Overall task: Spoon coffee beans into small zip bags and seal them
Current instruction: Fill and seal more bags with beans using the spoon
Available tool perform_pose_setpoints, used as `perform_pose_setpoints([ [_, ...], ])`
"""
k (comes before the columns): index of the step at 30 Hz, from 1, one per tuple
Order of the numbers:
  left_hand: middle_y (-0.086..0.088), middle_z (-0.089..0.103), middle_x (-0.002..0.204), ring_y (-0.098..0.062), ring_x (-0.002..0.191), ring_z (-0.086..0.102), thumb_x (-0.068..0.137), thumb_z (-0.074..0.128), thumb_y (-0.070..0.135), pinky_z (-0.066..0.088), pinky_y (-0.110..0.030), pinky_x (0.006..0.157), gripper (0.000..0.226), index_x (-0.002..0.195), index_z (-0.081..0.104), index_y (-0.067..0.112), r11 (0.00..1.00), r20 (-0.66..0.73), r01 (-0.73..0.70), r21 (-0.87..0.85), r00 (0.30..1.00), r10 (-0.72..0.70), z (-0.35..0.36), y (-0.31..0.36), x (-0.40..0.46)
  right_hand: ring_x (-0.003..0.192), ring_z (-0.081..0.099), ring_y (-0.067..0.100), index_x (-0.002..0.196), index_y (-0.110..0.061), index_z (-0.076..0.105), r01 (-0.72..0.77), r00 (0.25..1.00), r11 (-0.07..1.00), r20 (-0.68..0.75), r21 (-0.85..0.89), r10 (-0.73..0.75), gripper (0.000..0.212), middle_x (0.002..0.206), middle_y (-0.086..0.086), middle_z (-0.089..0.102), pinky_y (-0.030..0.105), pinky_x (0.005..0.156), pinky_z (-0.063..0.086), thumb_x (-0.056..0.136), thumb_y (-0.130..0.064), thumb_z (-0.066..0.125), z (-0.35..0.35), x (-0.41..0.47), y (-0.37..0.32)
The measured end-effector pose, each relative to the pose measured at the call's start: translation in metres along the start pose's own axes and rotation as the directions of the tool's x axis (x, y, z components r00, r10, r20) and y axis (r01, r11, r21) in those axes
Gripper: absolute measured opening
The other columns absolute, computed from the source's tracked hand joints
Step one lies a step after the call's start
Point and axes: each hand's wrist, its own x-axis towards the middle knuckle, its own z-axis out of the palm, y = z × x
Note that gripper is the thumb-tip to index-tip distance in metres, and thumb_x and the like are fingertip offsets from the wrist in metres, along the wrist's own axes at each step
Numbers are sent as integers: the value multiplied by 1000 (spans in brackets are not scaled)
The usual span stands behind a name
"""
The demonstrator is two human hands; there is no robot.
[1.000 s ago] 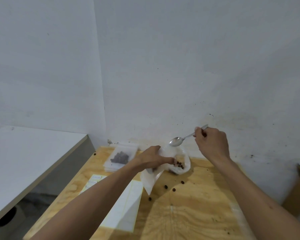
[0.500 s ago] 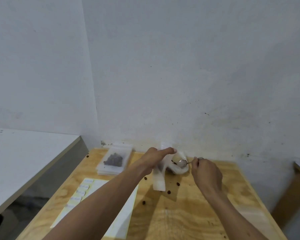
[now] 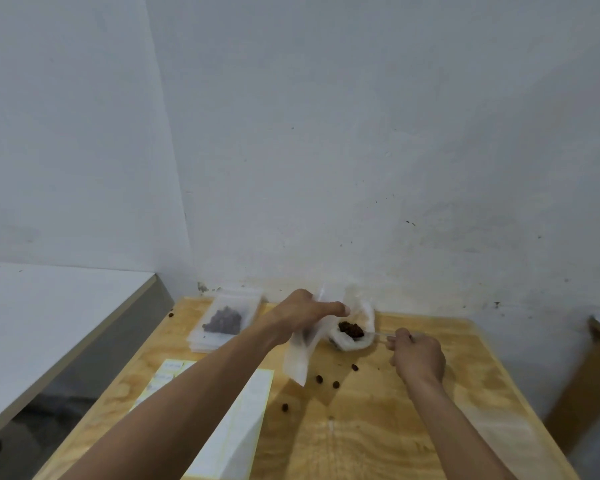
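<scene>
1. Since half a second ago the spoon [image 3: 378, 334] has dipped down into the white bag of coffee beans [image 3: 351, 330]. A second back it was up in the air above the bag, so the right hand [image 3: 418, 356] has dropped and come closer to me.
2. That right hand is pinching the spoon handle; the bowl end is lost in the beans, and it's blurry there.
3. Left hand [image 3: 303, 311] grips a small zip bag [image 3: 300, 353], which hangs limp down to the wooden table [image 3: 378, 438], right beside the bean bag. Can't tell if anything is in it.
4. The bean bag sits near the table's far edge, close to the wall [image 3: 361, 133], so little room behind it.
5. Loose beans [image 3: 319, 378] are scattered on the wood in front, between my arms.
6. Further left, a filled zip bag [image 3: 224, 322] with dark beans lies on a stack of flat bags near the back-left corner.
7. A label sheet [image 3: 243, 424] lies under my left forearm.
8. Off the left edge there's a gap, then a white counter [image 3: 49, 323].
</scene>
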Motion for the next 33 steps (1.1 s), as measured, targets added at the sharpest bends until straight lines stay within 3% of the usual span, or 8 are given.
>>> perform_pose_setpoints([
  [2, -2, 42, 84, -18, 75, 42, 73, 81, 54, 29, -30, 67, 52, 88, 52, 14, 999, 6, 8, 47, 1000, -8, -4, -8, -1, 52, 59, 24, 67, -12, 73, -1, 1000, 999, 7, 50, 1, 40, 58, 7, 69, 30, 54, 44, 100, -21, 52, -3, 0, -4],
  [6, -3, 61, 84, -20, 77, 56, 69, 82, 57, 38, -34, 69, 52, 86, 60, 13, 992, 32, -52, 113, 998, 49, -9, -18, -4, 52, 60, 21, 68, -12, 75, 6, 1000, 997, 16, 82, -7, 38, 62, 3, 71, 33, 61, 50, 97, -21, 53, -7, -1, -20],
  [8, 0, 71, 97, -19, 89, 65, 68, 82, 57, 46, -32, 74, 52, 97, 68, 17, 991, 25, -84, 106, 996, 82, -11, -21, -8, 51, 61, 19, 68, -12, 76, 41, 999, 996, 10, 82, -42, 36, 65, -1, 73, 34, 63, 53, 96, -21, 54, -12, -1, -29],
  [14, 6, 63, 118, -14, 107, 59, 64, 82, 63, 47, -29, 82, 77, 123, 58, 20, 981, -7, -139, 133, 990, 141, -14, -27, -16, 61, 68, 24, 68, -15, 75, 150, 989, 985, -1, 92, -150, 32, 70, -3, 76, 46, 74, 60, 92, -23, 56, -33, -6, -68],
  [18, 9, 67, 99, -13, 95, 63, 71, 84, 53, 51, -30, 80, 48, 101, 62, 24, 973, 9, -183, 141, 983, 184, -14, -26, -22, 56, 66, 20, 72, -12, 75, 259, 965, 965, 42, 28, -260, 31, 73, -4, 76, 41, 71, 59, 93, -23, 55, -39, -14, -92],
  [22, 7, 69, 99, -13, 93, 65, 61, 84, 63, 56, -36, 86, 63, 106, 63, 23, 965, 6, -194, 179, 981, 196, -11, -24, -23, 55, 67, 18, 71, -13, 75, 408, 911, 910, 102, -75, -400, 33, 71, -5, 75, 30, 61, 52, 95, -23, 56, -37, -31, -105],
  [28, 8, 70, 107, -13, 96, 66, 60, 82, 68, 55, -32, 82, 73, 116, 63, 27, 962, -40, -198, 186, 977, 209, -13, -22, -30, 58, 67, 34, 65, -3, 71, 563, 826, 811, 81, -157, -557, 48, 64, 11, 71, 47, 62, 59, 94, -35, 50, -32, -38, -107],
  [33, 7, 70, 105, -10, 95, 66, 68, 84, 56, 56, -34, 85, 58, 113, 63, 26, 950, -39, -229, 214, 969, 242, -11, -18, -36, 58, 65, 32, 62, -5, 65, 619, 768, 743, -4, -255, -641, 51, 63, 11, 71, 42, 55, 54, 100, -36, 49, -33, -37, -100],
])
